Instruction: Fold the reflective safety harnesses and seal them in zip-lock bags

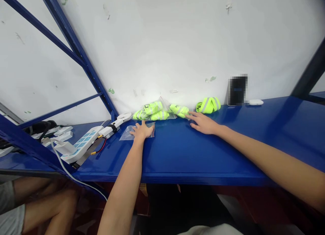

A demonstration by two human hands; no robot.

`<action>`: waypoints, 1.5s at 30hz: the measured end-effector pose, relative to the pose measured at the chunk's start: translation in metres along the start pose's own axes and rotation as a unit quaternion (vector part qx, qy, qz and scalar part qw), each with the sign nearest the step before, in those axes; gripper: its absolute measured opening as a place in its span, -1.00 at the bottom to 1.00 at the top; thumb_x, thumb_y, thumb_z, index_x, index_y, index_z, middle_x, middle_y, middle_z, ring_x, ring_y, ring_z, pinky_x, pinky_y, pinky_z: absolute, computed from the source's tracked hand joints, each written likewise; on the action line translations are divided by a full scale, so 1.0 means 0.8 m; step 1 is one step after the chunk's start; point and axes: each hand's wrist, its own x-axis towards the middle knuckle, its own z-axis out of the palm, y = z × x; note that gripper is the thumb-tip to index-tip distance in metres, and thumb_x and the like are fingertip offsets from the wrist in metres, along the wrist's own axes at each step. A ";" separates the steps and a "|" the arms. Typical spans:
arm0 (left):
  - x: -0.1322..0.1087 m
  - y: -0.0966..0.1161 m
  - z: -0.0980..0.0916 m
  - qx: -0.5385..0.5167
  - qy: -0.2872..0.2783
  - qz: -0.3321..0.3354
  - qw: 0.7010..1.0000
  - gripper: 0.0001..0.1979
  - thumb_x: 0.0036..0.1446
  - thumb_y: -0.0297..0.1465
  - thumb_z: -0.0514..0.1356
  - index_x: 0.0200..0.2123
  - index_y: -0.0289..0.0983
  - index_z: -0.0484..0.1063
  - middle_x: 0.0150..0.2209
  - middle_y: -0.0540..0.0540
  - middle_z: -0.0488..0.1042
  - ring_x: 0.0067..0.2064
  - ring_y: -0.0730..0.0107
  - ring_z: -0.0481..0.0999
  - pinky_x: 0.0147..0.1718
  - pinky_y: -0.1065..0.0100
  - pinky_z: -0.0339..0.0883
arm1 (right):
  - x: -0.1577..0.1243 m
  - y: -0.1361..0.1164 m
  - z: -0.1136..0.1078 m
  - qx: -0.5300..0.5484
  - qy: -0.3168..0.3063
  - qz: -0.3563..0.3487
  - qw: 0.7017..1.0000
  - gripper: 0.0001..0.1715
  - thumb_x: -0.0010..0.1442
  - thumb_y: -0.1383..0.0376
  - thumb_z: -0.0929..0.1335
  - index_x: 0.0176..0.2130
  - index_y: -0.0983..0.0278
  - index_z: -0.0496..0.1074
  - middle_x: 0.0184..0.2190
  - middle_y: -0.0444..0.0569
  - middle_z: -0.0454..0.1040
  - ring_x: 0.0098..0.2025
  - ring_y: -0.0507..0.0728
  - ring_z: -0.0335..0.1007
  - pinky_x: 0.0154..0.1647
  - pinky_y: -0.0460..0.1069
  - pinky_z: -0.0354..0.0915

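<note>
My left hand [142,130] lies with fingers spread on a flat clear zip bag [124,134] on the blue table [175,153]. Nothing is gripped in it. Farther right, my right hand [204,123] is stretched out low over the table, fingers apart, fingertips at the edge of a bagged fluorescent yellow reflective bundle [179,110]. A pile of similar bagged yellow bundles [153,109] with silver stripes sits by the wall, just beyond my left hand. Behind my right hand rests a looser folded yellow reflective strip [208,105]; whether it is bagged I cannot tell.
A white power strip [82,145], a small white fan [124,116] and a red-and-black lead [103,145] lie at left beside a blue metal post [93,76]. A blurred dark object [237,90] leans on the wall near a white case [256,102]. Another person's legs [50,204] show lower left.
</note>
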 end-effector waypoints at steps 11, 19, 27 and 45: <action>-0.022 0.029 -0.004 -0.008 0.218 0.129 0.967 -0.74 0.14 -0.26 0.07 -0.21 -0.21 0.48 -0.06 -0.29 0.44 0.09 -0.07 0.33 0.13 -0.10 0.09 | 0.005 0.002 -0.004 0.062 -0.026 -0.009 0.998 -0.64 0.25 0.26 0.24 -0.07 0.25 0.52 0.15 0.09 0.40 0.19 0.33 0.31 0.14 0.19 0.27; -0.025 0.035 0.001 -0.019 0.226 0.226 0.947 -0.65 0.15 -0.34 0.08 -0.01 -0.19 0.46 0.26 -0.23 0.18 0.29 -0.01 0.14 0.19 0.02 0.12 | 0.003 0.001 -0.004 0.083 -0.031 0.007 0.996 -0.64 0.23 0.21 0.26 -0.07 0.22 0.53 0.18 0.04 0.37 0.19 0.33 0.31 0.15 0.19 0.26; 0.009 0.029 -0.001 -0.007 0.192 0.241 0.951 -0.38 0.17 -0.39 0.05 0.31 -0.16 0.10 0.36 -0.16 0.07 0.37 -0.04 0.00 0.25 -0.06 0.00 | 0.001 -0.011 -0.012 0.079 -0.029 0.016 0.996 -0.66 0.25 0.27 0.26 -0.06 0.24 0.52 0.20 0.06 0.35 0.21 0.30 0.28 0.16 0.16 0.23; -0.013 0.042 0.004 -0.025 0.219 0.294 0.930 -0.74 0.17 -0.35 0.10 -0.14 -0.22 0.52 0.22 -0.22 0.28 0.28 0.01 0.19 0.22 0.00 0.06 | 0.004 -0.008 -0.001 0.042 -0.002 0.039 0.998 -0.68 0.28 0.26 0.25 -0.08 0.21 0.53 -0.15 0.05 0.53 -0.11 0.23 0.44 -0.16 0.03 0.28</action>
